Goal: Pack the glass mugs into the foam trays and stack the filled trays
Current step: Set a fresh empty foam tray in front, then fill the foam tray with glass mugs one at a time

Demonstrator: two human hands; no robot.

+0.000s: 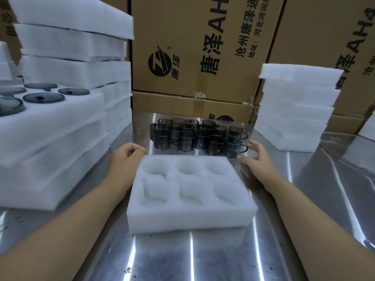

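Both forearms enter from the lower corners of the frame and reach toward its centre. Between them, a white foam tray (190, 199) lies flat on the reflective metal worktop (203, 258). It has six cavities in two rows of three, and all six are empty.

Left hand (126, 157): positioned at the tray's upper-left corner, just beside the foam. Its fingers (135, 148) are curled inward into a loose fist and hold nothing.

Right hand (258, 157): positioned at the tray's upper-right corner. Its fingers (253, 144) are spread wide and hold nothing. Fingertips lie close to the nearest mug; contact cannot be confirmed.

Glass mugs (197, 136): a cluster of dark, smoke-tinted mugs with handles stands upright on the worktop directly above the tray in the frame, centre. None sits in the tray.

Left side of the frame: a stack of filled trays (50, 142), the top one showing round dark glass pieces (43, 97) seated in its cavities. Behind it, at upper left, a taller stack of foam slabs (77, 57).

Right side of the frame: a stack of foam pieces (294, 106) rests on the worktop, well apart from the tray.

Background: printed cardboard cartons (203, 47) fill the upper centre and upper right.
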